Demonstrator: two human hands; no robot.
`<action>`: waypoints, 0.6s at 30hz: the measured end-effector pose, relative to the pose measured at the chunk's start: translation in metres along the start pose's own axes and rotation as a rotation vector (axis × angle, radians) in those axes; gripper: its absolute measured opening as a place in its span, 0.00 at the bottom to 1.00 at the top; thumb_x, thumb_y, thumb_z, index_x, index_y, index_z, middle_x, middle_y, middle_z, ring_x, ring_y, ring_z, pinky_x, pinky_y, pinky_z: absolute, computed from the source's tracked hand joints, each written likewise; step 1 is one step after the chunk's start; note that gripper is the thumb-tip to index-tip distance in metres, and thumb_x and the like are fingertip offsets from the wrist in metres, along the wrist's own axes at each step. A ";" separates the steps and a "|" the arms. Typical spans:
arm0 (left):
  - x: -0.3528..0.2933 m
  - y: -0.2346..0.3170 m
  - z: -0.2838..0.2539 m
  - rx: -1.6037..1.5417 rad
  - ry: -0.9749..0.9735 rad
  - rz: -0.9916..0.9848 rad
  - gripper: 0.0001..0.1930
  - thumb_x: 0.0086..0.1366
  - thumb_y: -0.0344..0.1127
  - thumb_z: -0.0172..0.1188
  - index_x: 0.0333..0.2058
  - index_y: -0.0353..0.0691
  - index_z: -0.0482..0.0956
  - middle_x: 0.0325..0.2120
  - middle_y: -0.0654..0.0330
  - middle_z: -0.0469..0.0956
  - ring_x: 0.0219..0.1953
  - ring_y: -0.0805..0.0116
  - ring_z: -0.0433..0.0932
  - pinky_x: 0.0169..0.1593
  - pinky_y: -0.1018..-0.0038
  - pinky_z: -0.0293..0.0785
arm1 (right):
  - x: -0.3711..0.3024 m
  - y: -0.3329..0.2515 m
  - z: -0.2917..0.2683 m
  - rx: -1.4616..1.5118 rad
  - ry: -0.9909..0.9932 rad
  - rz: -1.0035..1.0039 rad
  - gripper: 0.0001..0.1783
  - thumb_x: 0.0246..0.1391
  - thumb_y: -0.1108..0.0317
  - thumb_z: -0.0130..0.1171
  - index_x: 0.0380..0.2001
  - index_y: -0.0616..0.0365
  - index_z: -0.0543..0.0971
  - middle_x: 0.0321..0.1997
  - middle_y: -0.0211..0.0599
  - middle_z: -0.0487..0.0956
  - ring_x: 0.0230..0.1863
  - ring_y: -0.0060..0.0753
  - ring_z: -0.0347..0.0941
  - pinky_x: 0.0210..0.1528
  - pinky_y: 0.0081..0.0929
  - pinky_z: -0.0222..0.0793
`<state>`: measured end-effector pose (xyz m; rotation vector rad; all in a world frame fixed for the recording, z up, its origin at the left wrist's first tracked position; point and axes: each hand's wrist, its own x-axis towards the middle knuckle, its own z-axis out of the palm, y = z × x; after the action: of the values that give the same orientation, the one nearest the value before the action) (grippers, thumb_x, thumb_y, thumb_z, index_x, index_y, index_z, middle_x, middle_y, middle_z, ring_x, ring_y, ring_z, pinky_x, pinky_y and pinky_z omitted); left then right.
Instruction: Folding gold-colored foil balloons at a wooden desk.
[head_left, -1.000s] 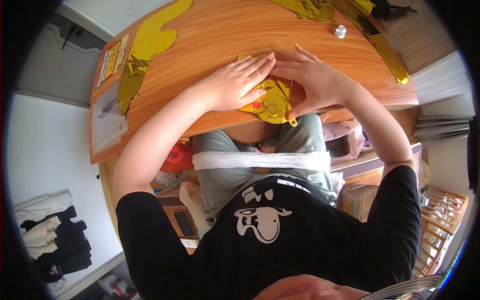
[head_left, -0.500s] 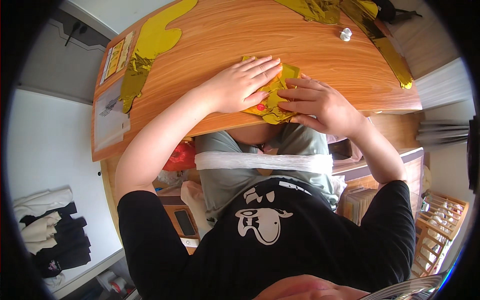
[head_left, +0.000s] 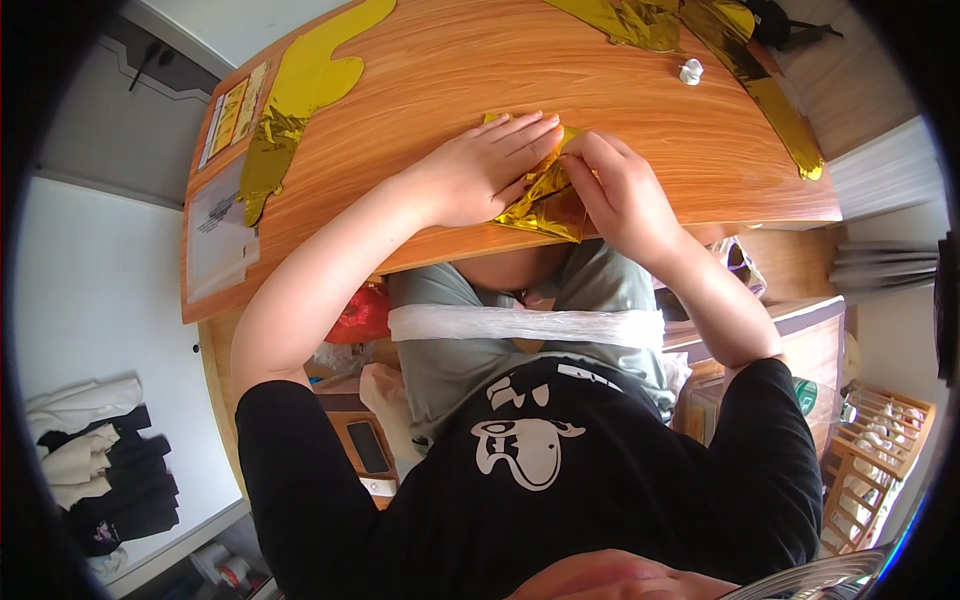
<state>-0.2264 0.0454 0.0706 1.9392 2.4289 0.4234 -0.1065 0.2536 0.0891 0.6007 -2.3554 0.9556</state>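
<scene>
A shiny gold foil piece (head_left: 548,212) lies at the near edge of the wooden table, creased and partly covered by my hands. My left hand (head_left: 490,165) rests flat over its left side, fingers stretched out toward the right. At the foil's right side, my right hand (head_left: 622,185) pinches its edge between thumb and bent fingers. Part of the foil under the left palm is hidden.
Flattened gold foil shapes lie on the table (head_left: 430,80): one at the left (head_left: 310,85), others at the far right (head_left: 765,95). A crumpled white scrap (head_left: 691,71) sits near those. Paper sheets (head_left: 222,235) lie along the left edge. A phone (head_left: 368,447) rests below.
My right hand has gone from spread fingers on the foil to a pinch, drawing its right edge up and over. The red spot on the foil no longer shows. My left hand has stayed put.
</scene>
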 end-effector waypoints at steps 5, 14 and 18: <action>-0.002 0.009 0.008 0.063 -0.005 -0.099 0.36 0.71 0.30 0.47 0.75 0.37 0.48 0.77 0.50 0.48 0.78 0.51 0.47 0.79 0.55 0.46 | 0.003 0.004 0.014 -0.032 -0.008 0.324 0.08 0.67 0.69 0.57 0.37 0.64 0.73 0.33 0.55 0.78 0.36 0.61 0.76 0.38 0.43 0.72; -0.004 -0.006 -0.011 -0.581 0.043 -0.193 0.40 0.70 0.29 0.51 0.77 0.39 0.44 0.78 0.51 0.44 0.80 0.57 0.44 0.80 0.59 0.38 | 0.009 0.017 0.025 -0.154 -0.010 0.263 0.08 0.64 0.68 0.59 0.42 0.62 0.78 0.40 0.51 0.78 0.43 0.60 0.76 0.44 0.44 0.74; -0.024 -0.014 -0.031 -0.302 -0.068 -0.123 0.44 0.67 0.32 0.61 0.77 0.40 0.47 0.78 0.48 0.45 0.80 0.57 0.43 0.80 0.54 0.36 | 0.009 0.014 0.026 -0.151 -0.024 0.281 0.08 0.64 0.68 0.59 0.42 0.62 0.79 0.43 0.50 0.77 0.44 0.59 0.76 0.46 0.43 0.74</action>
<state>-0.2397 0.0135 0.0931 1.6461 2.2696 0.6642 -0.1298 0.2421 0.0717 0.2272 -2.5505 0.8786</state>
